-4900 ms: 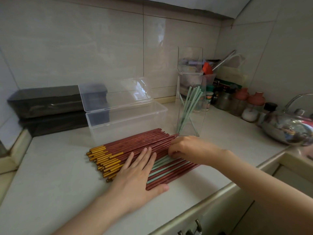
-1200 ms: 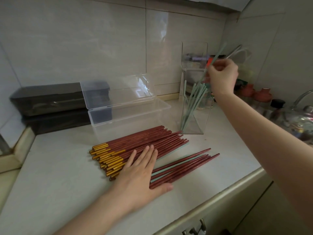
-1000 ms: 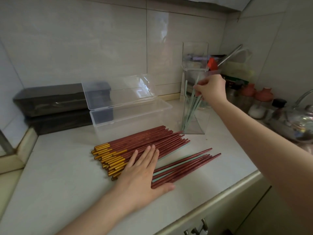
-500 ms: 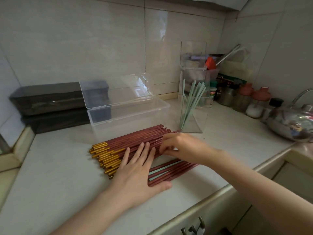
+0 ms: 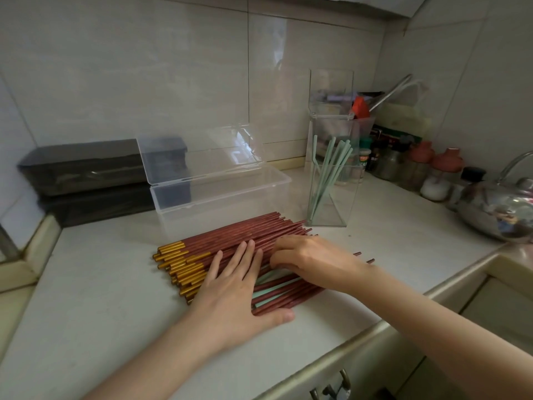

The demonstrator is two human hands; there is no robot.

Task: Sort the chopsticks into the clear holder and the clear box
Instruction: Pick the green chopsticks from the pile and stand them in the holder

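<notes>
A pile of red chopsticks point(image 5: 230, 238) with gold ends lies on the white counter. A few pale green chopsticks point(image 5: 274, 287) show among them, near the front. My left hand point(image 5: 230, 284) lies flat on the pile, fingers straight. My right hand point(image 5: 311, 261) rests on the pile's right part with fingers bent down onto the sticks; whether it pinches one is hidden. Behind the pile stands the clear holder point(image 5: 331, 209) with several green chopsticks point(image 5: 331, 168) leaning in it. The clear box point(image 5: 219, 203) sits to its left with its lid up and nothing visible inside.
Two dark boxes point(image 5: 80, 168) are stacked at the back left. Red-lidded jars point(image 5: 444, 171) and a metal kettle point(image 5: 501, 215) crowd the right side. A taller clear container point(image 5: 331, 96) stands behind the holder. The counter's front edge point(image 5: 375, 330) runs close under my right forearm.
My right hand dropped a green chopstick into the holder, then came back down onto the pile. My left hand has stayed flat on the chopsticks.
</notes>
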